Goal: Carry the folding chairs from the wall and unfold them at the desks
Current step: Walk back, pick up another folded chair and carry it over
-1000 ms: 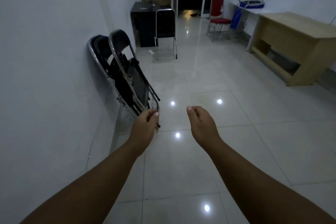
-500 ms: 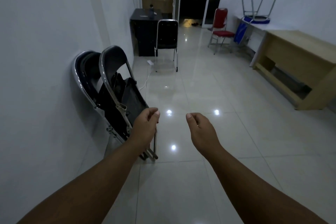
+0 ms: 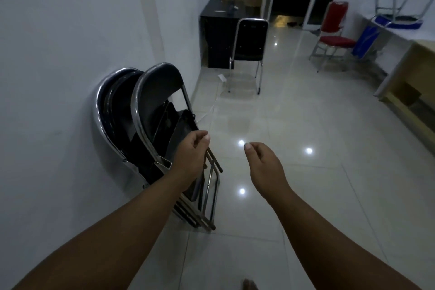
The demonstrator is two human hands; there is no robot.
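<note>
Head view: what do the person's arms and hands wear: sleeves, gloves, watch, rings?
Nothing visible. The left hand and right hand are ungloved, without rings or a watch, and both forearms are bare down to the frame's edge: no sleeve shows.

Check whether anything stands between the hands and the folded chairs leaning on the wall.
Nothing visible does. The left hand hangs right in front of the folded chairs; the right hand is over open floor beside them.

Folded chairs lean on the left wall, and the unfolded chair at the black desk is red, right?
Not quite. The head view shows the unfolded chair at the black desk is black; the red chair stands apart, further right. The rest holds.
</note>
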